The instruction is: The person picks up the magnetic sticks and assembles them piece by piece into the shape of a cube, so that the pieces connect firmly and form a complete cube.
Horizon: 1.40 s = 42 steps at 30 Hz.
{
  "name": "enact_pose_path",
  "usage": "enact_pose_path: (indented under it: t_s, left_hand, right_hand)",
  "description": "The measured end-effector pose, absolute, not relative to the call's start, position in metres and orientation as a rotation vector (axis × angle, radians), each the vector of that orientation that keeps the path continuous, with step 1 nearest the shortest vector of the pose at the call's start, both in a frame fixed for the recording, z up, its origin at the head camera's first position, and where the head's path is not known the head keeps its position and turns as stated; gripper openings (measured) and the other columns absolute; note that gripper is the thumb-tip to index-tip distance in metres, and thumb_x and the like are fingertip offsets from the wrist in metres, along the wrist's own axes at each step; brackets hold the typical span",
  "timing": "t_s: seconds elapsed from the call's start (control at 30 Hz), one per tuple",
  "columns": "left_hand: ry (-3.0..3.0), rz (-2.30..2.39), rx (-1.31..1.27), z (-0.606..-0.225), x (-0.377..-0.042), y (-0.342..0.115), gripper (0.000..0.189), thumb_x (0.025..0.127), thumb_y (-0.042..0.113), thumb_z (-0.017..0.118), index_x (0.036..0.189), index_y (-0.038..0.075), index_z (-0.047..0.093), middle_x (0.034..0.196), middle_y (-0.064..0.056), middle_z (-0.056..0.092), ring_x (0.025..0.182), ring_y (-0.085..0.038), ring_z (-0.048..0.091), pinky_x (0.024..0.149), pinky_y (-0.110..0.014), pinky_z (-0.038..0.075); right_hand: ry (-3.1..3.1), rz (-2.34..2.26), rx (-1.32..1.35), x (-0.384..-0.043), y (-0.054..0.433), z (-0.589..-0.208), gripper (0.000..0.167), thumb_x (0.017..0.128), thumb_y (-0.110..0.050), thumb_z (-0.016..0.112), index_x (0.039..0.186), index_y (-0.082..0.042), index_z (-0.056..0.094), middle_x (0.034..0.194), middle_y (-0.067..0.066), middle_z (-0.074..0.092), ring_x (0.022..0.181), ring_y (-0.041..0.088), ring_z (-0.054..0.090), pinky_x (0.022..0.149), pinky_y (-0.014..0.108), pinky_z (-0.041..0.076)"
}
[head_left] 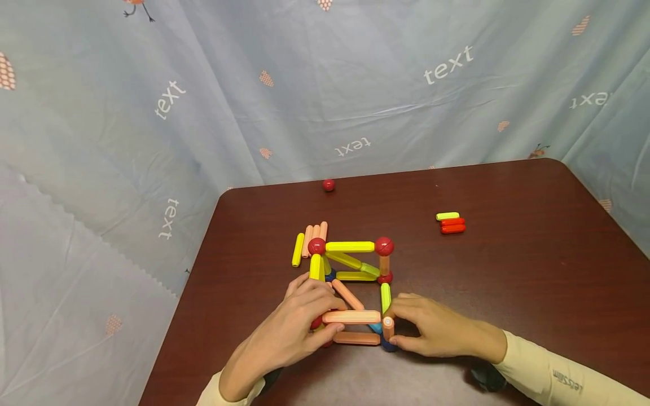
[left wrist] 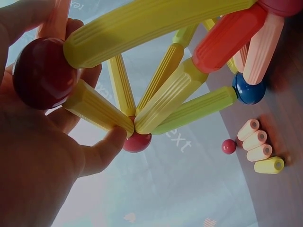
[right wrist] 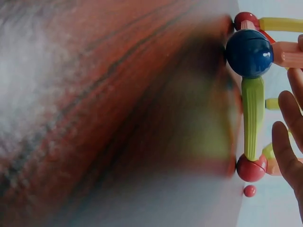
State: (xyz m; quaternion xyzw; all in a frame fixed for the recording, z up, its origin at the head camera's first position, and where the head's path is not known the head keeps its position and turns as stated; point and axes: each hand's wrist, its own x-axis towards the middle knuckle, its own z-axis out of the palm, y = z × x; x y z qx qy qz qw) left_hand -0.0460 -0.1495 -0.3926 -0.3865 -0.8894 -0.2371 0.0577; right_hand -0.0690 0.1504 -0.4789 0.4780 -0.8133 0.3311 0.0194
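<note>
A box-like frame of magnetic sticks and balls stands near the table's front. At its front left corner my left hand pinches the left end of a level pink magnetic stick between thumb and fingers. In the left wrist view that hand wraps a large red ball, its thumb touching a short yellow stick. My right hand pinches an upright pink stick above a blue ball at the front right corner. The level stick's right end is close beside the upright one's top.
Several loose pink sticks and a yellow stick lie behind the frame on the left. One red ball sits by the table's back edge. Red sticks and a lime stick lie at the right. A printed curtain hangs behind.
</note>
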Motion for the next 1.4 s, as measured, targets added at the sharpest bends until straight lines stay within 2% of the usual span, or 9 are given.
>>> enact_pose_path:
  t_s: [0.33,0.53,1.03,1.2,1.4]
  left_hand:
    - [-2.690,-0.723,-1.169,-0.393,-0.046,-0.149,0.019,0.086,0.026,0.083,0.093,0.021,0.067,0.095,0.012,0.066,0.112,-0.012,0.058,0.113,-0.063,0.034]
    - [-2.682,-0.727,-1.171,-0.393,-0.046,-0.149,0.020,0.085,0.025,0.084,0.097,0.021,0.069,0.096,0.012,0.067,0.112,-0.012,0.058,0.113,-0.063,0.033]
    - [-2.687,-0.769,-1.157,-0.394,-0.047,-0.149,0.021,0.085,0.025,0.084,0.099,0.023,0.069,0.097,0.014,0.067,0.113,-0.010,0.057,0.113,-0.063,0.032]
    - [-2.686,-0.771,-1.158,-0.395,-0.046,-0.149,0.020,0.086,0.026,0.083,0.098,0.022,0.068,0.096,0.015,0.066,0.113,-0.010,0.057,0.113,-0.062,0.032]
    - [-2.683,-0.771,-1.162,-0.396,-0.046,-0.150,0.022,0.086,0.025,0.083,0.104,0.022,0.070,0.097,0.015,0.068,0.115,-0.012,0.058,0.113,-0.063,0.032]
  right_hand:
    - [-2.522,1.024,1.499,-0.069,0.151,-0.480,0.017,0.094,-0.031,0.072,0.105,-0.031,0.059,0.094,-0.017,0.057,0.089,0.002,0.055,0.081,0.016,0.045]
    - [-2.493,1.036,1.523,-0.069,0.151,-0.479,0.016,0.094,-0.030,0.073,0.103,-0.031,0.059,0.096,-0.020,0.057,0.090,0.002,0.055,0.082,0.016,0.045]
    - [-2.571,0.965,1.502,-0.069,0.160,-0.477,0.021,0.094,-0.033,0.073,0.112,-0.033,0.062,0.103,-0.023,0.058,0.093,0.001,0.055,0.085,0.021,0.048]
    - [-2.534,0.933,1.468,-0.077,0.176,-0.461,0.024,0.091,-0.028,0.077,0.111,-0.029,0.065,0.101,-0.017,0.062,0.092,0.002,0.057,0.083,0.021,0.049]
    - [-2.369,0.965,1.339,-0.105,0.188,-0.418,0.027,0.082,-0.017,0.083,0.103,-0.026,0.067,0.098,-0.018,0.061,0.092,-0.001,0.055,0.081,0.017,0.047]
